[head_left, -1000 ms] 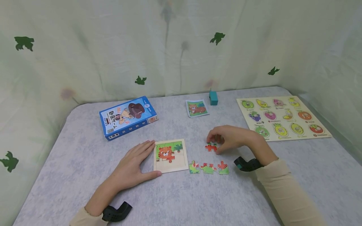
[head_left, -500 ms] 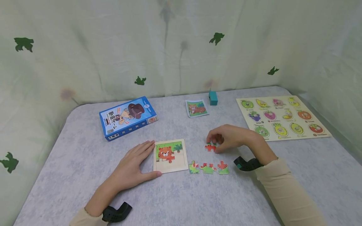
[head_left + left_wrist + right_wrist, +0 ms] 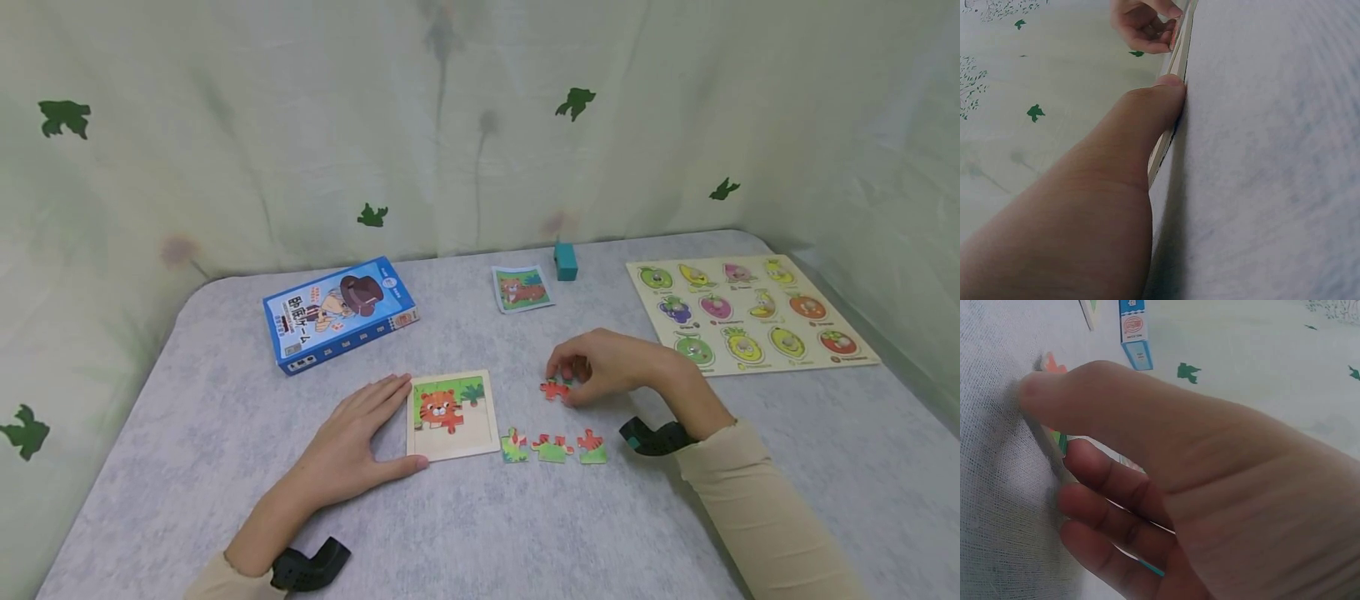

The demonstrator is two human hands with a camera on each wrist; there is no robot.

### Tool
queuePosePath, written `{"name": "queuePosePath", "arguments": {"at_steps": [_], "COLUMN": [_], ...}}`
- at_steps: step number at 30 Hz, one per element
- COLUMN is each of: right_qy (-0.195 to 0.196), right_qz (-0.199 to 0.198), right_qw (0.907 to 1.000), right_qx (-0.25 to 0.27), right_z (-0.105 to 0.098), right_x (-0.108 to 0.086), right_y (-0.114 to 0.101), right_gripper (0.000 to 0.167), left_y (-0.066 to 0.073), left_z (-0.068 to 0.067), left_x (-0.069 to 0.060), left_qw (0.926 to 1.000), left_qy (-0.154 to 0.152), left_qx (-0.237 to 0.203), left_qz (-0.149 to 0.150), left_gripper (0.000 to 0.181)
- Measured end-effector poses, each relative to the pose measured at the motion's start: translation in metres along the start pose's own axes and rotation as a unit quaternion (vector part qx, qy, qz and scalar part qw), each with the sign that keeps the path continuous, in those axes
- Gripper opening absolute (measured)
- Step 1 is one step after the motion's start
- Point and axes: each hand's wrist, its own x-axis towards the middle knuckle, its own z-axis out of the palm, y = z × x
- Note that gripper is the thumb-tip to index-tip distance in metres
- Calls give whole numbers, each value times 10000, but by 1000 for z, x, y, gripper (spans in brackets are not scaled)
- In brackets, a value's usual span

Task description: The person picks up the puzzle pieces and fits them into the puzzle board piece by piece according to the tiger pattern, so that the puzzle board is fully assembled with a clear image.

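Red puzzle piece (image 3: 553, 389), right of centre: your right hand (image 3: 606, 367) is pinching it, likely pickup step; left hand (image 3: 352, 450), fingers extended, is bracing tray (image 3: 474, 437). Next move: probably lifting leftward.

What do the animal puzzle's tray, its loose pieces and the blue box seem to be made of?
Puzzle tray: probably wood or fibreboard, matte, from its pale, bare surface.
Loose pieces: thin wood or thick card, I can't tell which; their faces look printed, with cleanly cut interlocking edges.
Blue box: most likely cardboard with a smooth finish, judging by crisp edges and printed sides.
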Motion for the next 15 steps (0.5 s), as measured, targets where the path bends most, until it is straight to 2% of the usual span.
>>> {"name": "queuePosePath", "arguments": {"at_steps": [15], "right_qy": [150], "right_qz": [58], "right_qw": [9997], "right_qx": [-196], "right_z": [1], "right_x": [3], "right_y": [-5], "right_gripper": [27], "left_y": [0], "left_z": [0], "left_x": [1], "left_qw": [10000], "left_qy": [-1], "left_qx": [-11], "left_qz": [6], "left_gripper": [105]}}
